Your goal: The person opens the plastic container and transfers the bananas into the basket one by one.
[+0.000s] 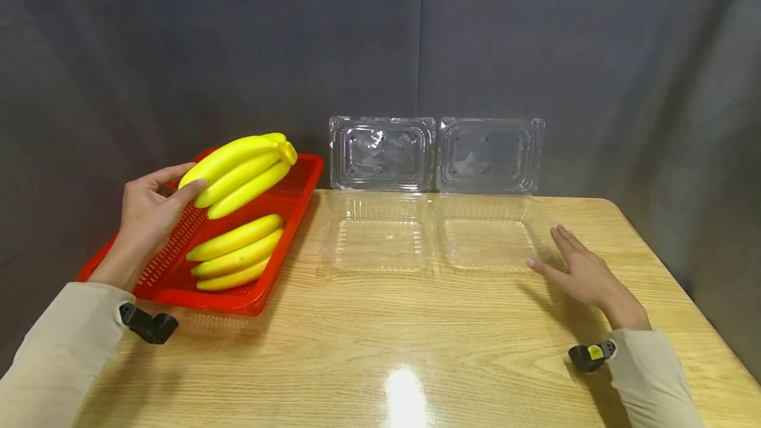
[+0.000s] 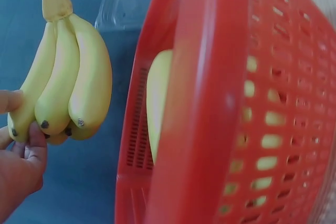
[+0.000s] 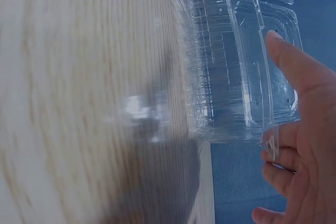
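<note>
My left hand pinches a bunch of bananas by the tips, holding it above the red basket. In the left wrist view the held bananas hang beside the basket's rim, stem end up. A second bunch of bananas lies inside the basket. My right hand, fingers spread, is by the near right corner of the right clear plastic container. From the right wrist view, thumb and fingers lie around the container's corner; whether they touch it I cannot tell.
Another clear container stands left of the first, both with lids raised against the dark curtain. They stand at the back of the wooden table. The basket sits at the table's left side.
</note>
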Tool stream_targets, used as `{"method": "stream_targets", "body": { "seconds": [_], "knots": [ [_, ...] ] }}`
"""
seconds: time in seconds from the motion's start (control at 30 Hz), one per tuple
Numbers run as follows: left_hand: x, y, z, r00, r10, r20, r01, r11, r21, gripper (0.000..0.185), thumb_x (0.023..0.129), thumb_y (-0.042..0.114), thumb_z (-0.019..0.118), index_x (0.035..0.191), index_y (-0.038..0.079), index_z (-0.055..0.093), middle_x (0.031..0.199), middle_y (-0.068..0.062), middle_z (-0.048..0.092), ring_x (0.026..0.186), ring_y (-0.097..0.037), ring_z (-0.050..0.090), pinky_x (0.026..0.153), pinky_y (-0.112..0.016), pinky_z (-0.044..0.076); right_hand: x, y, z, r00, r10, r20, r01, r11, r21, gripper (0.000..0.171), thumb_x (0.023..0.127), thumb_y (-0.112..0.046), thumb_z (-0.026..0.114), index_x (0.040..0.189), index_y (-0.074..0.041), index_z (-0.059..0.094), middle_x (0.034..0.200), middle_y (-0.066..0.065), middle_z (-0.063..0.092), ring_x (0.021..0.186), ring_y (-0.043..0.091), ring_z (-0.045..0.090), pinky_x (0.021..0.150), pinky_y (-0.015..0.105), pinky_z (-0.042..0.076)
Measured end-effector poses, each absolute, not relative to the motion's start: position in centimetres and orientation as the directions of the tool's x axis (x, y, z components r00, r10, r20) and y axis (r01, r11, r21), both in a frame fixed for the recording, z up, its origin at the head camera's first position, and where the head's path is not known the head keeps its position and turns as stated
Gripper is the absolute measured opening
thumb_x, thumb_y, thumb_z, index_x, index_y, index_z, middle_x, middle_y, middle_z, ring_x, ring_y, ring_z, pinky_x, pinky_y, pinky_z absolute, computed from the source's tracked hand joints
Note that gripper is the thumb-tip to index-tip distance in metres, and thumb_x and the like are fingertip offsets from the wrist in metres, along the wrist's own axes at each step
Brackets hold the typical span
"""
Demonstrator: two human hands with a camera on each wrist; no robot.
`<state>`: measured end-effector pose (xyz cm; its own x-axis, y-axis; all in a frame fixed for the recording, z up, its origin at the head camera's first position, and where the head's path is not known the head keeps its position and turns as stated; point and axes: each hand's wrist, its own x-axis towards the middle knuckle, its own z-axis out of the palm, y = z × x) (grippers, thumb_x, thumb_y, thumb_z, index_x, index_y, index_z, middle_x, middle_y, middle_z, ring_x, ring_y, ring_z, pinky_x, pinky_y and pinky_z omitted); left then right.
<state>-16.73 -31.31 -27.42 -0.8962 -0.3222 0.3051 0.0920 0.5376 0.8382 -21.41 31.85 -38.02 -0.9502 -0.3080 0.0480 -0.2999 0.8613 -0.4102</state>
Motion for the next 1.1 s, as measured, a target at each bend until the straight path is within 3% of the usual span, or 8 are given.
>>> {"method": "stream_targets", "body": {
  "seconds": [0.4,0.67,0.9,1.1],
  "knots": [
    [-18.0,-33.7,-28.4,-0.908,-0.363,0.209,-0.003,0.504,0.864,0.057,0.094,0.034,0.063,0.139,0.001,0.051,0.109,-0.003,0.052,0.083,-0.005,0.055,0.069,-0.012,0.049,-21.1,31.8,-38.1,-0.952,-0.304,0.044,-0.294,0.856,-0.425,0.092,0.096,-0.052,0.051,0.151,0.006,0.006,0.156,0.028,0.001,0.14,0.049,0.006,0.103,0.069,0.015],
    [-18.4,-35.0,-29.4,-0.909,-0.386,0.153,-0.093,0.548,0.831,0.057,0.095,0.035,0.061,0.139,0.0,0.05,0.12,-0.009,0.05,0.086,-0.013,0.055,0.065,-0.013,0.049,-21.2,31.8,-38.1,-0.951,-0.306,0.046,-0.296,0.857,-0.421,0.092,0.096,-0.052,0.051,0.151,0.007,0.006,0.156,0.029,0.002,0.14,0.049,0.006,0.103,0.069,0.014],
    [-18.3,-35.3,-30.1,-0.921,-0.377,0.096,-0.162,0.596,0.787,0.062,0.095,0.043,0.058,0.139,0.0,0.05,0.128,-0.017,0.049,0.082,-0.021,0.051,0.053,-0.023,0.046,-21.1,31.7,-38.0,-0.952,-0.305,0.038,-0.291,0.856,-0.427,0.092,0.096,-0.052,0.051,0.152,0.006,0.006,0.157,0.028,0.001,0.14,0.049,0.006,0.103,0.069,0.015],
    [-18.2,-35.4,-30.8,-0.926,-0.368,0.085,-0.168,0.604,0.779,0.062,0.096,0.041,0.058,0.141,0.0,0.048,0.13,-0.022,0.047,0.091,-0.028,0.05,0.059,-0.02,0.05,-21.0,31.6,-37.9,-0.951,-0.305,0.041,-0.293,0.857,-0.425,0.091,0.096,-0.052,0.051,0.152,0.006,0.006,0.156,0.028,0.001,0.14,0.049,0.006,0.103,0.069,0.015]
  ]
}}
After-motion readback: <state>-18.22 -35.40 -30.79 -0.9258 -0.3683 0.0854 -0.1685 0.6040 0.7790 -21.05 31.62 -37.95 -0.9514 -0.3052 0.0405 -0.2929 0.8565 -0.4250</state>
